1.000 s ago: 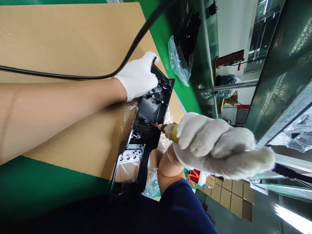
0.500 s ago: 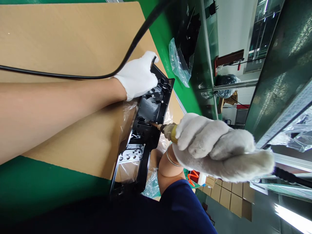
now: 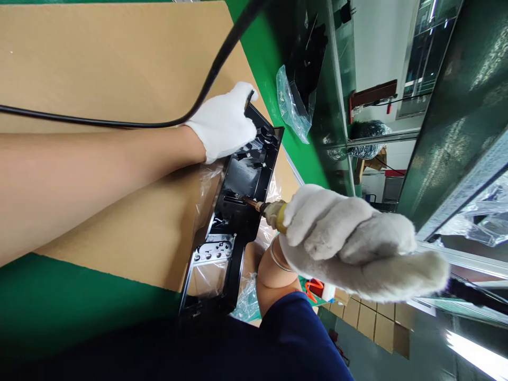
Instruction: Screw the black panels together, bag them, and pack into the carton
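My right hand (image 3: 353,241) grips tool (image 3: 280,215), tip (image 3: 251,202) at panel's (image 3: 243,177) middle; my left hand (image 3: 224,124) clasps panel's far end. Cardboard (image 3: 119,69) under panel. Bracket (image 3: 213,252) already in panel; tip's spot seems unfinished; remainder, can't tell.

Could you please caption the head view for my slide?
Gloved left hand holding a black panel, gloved right hand gripping a yellowish tool.

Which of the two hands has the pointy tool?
The right hand: it is wrapped around the pointy tool. The left hand has hold of one end of the black panel instead.
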The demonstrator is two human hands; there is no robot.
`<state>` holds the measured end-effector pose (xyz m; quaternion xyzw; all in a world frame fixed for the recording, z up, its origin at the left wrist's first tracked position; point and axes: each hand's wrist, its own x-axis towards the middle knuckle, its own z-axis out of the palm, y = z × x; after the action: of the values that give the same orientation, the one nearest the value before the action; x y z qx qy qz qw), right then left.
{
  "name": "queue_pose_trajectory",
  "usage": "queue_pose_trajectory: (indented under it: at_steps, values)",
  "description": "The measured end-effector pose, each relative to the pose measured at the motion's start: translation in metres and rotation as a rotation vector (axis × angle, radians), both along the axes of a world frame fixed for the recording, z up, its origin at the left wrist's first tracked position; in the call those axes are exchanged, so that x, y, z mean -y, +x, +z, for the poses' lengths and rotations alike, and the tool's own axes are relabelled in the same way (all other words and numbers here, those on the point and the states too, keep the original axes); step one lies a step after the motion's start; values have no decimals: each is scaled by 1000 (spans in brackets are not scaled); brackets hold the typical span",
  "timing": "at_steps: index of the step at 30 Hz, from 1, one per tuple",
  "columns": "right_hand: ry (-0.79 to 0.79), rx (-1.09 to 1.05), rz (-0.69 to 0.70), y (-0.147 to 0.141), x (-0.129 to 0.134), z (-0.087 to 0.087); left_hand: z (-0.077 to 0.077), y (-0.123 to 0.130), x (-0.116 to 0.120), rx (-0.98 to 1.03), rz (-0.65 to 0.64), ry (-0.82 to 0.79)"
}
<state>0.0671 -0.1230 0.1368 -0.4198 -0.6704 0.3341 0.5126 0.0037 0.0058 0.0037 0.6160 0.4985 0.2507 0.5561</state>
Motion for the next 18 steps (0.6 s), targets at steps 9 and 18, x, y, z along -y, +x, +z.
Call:
queue_pose_trajectory:
  at_steps: [9, 18]
  values:
    - [7, 36, -12, -1, -1, 1, 1, 0, -1, -25, -12, 22]
    - [6, 44, 0, 0, 1, 2, 2, 1, 0, -26, -13, 12]
